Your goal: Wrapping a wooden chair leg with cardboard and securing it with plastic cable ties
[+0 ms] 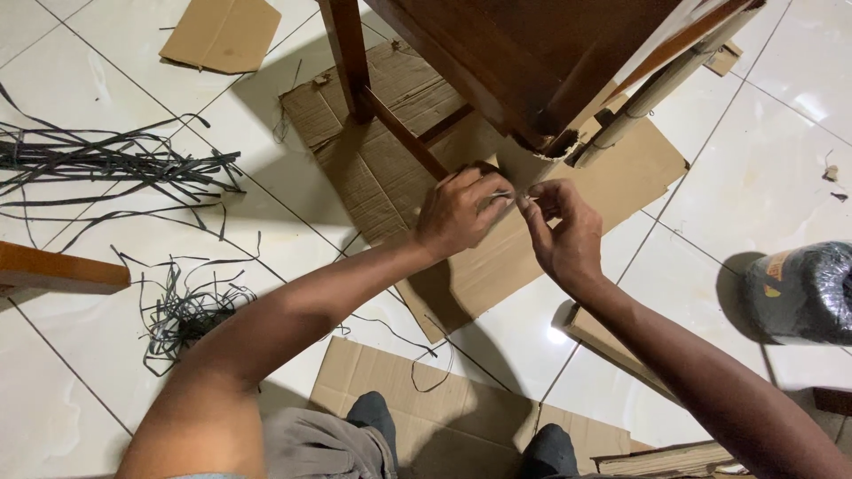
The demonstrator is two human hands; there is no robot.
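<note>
My left hand (459, 213) and my right hand (559, 229) meet fingertip to fingertip over a sheet of cardboard (382, 168), pinching a small thin pale strand (513, 195) between them. Its exact kind is too small to tell. Just above my hands stands a dark brown wooden piece of furniture (524, 53) with a leg (348, 53) and a slanted rail (404, 133). A pale rattan-like pole (657, 84) leans against its damaged corner.
Loose black strips (115, 164) and a tangled bunch (186, 310) lie on the white tiled floor at left. A wooden bar (58, 270) juts in from the left edge. More cardboard pieces (222, 34) (444, 408) lie around. A black wrapped roll (803, 293) sits at right. My knees show at the bottom.
</note>
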